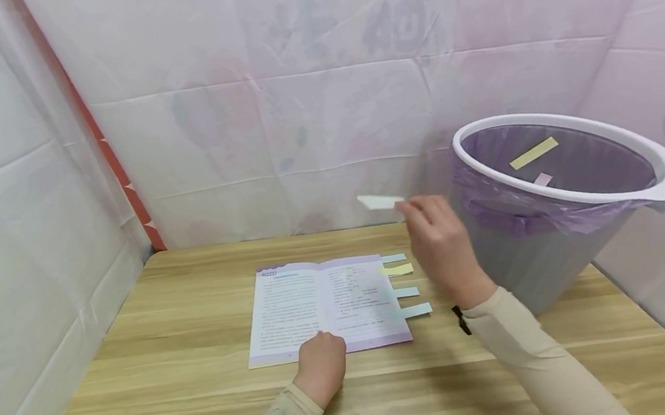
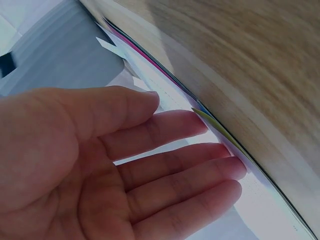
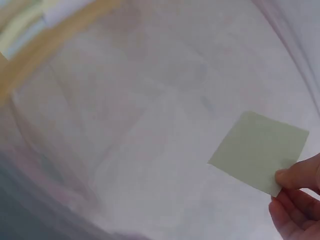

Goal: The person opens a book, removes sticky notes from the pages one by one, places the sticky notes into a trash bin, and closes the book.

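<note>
An open book lies flat on the wooden table, its pages printed with text. Paper tabs jut out past its right edge: several light blue tabs and a yellow tab. My left hand rests at the book's lower edge near the fold; in the left wrist view its loosely bent fingers touch the page. Up in the air, to the right of the book, my right hand pinches a pale green sticky note by one corner, between thumb and fingers.
To the right stands a grey bin with a white rim and a purple liner bag. A yellow paper strip and a pink paper strip show inside it. Pale patterned sheeting hangs behind the table.
</note>
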`<state>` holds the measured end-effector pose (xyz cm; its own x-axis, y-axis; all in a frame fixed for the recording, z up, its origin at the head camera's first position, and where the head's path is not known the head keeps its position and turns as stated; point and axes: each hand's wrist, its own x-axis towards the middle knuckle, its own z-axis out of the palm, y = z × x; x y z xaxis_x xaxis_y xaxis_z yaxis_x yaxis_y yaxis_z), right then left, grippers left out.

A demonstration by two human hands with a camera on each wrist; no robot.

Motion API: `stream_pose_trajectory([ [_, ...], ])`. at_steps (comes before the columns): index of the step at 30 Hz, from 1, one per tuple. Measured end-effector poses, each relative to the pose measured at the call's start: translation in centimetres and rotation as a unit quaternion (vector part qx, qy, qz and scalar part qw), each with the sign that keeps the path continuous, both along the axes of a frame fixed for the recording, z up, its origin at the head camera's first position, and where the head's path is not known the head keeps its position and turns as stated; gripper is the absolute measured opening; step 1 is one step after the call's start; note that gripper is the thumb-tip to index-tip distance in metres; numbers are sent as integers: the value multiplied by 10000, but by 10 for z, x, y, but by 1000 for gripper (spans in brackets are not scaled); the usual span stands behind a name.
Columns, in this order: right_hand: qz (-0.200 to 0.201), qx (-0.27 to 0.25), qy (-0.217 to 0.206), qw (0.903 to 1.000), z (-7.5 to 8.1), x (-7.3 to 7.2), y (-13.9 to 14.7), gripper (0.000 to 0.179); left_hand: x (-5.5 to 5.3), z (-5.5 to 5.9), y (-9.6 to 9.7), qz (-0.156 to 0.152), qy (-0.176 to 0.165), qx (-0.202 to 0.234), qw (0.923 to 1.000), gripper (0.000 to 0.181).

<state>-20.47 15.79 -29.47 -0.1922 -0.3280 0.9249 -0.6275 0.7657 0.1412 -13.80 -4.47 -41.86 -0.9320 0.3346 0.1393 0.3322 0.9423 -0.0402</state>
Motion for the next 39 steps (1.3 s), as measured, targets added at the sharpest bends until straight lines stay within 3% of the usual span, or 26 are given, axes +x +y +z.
stream_pose_trajectory([
  [4, 109, -1039, 921, 9903, 34, 23, 12, 15, 1, 0, 0, 10, 47, -11, 10000, 15],
  [8, -336, -1803, 1160, 9762, 58, 34, 32, 9, 1, 1, 0, 30, 15, -36, 10000, 13],
  [12, -945, -2025, 766, 9717, 69, 40, 61, 13, 1, 2, 0, 5, -64, 21, 10000, 11],
  [17, -1559, -1631, -57, 9742, 71, 50, 89, 17, 1, 1, -1, -60, -85, 127, 9999, 13],
  [23, -1882, -1308, -646, 9712, 67, 56, 99, 20, 1, 0, -2, -97, -50, 226, 9997, 14],
  [30, -1866, -1244, -784, 9714, 67, 57, 99, 20, 2, 1, -2, -95, -48, 153, 9998, 13],
  [34, -1742, -1166, -615, 9759, 67, 61, 93, 20, 3, 3, -2, -117, 4, -3, 9999, 14],
  [36, -1443, -978, -402, 9839, 64, 63, 85, 19, 3, 4, -3, -127, -15, -6, 9999, 13],
  [39, -592, -362, -426, 9967, 48, 62, 70, 24, 2, 4, -4, -178, -3, 73, 9998, 12],
])
